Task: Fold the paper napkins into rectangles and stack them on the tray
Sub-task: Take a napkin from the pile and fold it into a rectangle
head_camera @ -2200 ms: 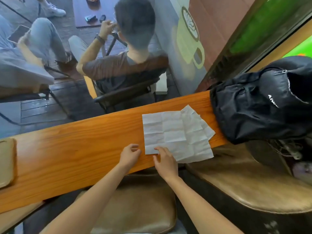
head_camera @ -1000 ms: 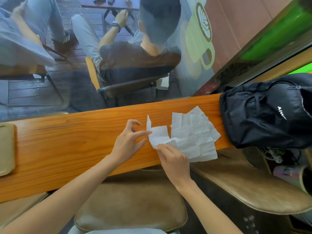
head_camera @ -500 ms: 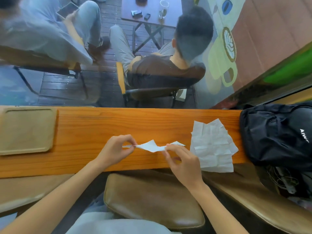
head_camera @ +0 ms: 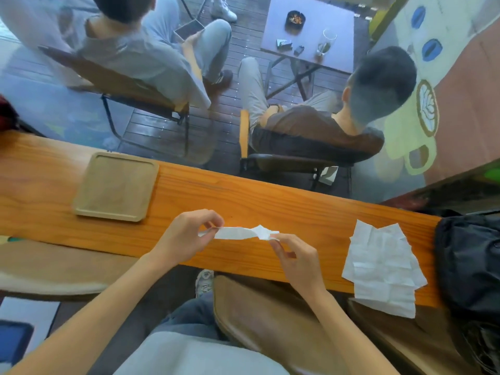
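I hold one white paper napkin [head_camera: 238, 233] stretched edge-on a little above the orange wooden counter [head_camera: 270, 201]. My left hand [head_camera: 186, 236] pinches its left end and my right hand [head_camera: 295, 261] pinches its right end. A pile of unfolded, creased napkins [head_camera: 384, 269] lies flat on the counter to the right, hanging slightly over the near edge. The pale wooden tray [head_camera: 116, 186] sits on the counter to the left with nothing on it.
A black backpack [head_camera: 470, 261] rests at the counter's right end, beside the napkin pile. Brown padded stools [head_camera: 270, 312] stand under the near edge. Beyond the counter, behind glass, two people sit on chairs by a small table.
I lifted the top napkin off the pile and carried it left, now held between both hands over the counter's middle. My view swung left, bringing the tray fully into sight.
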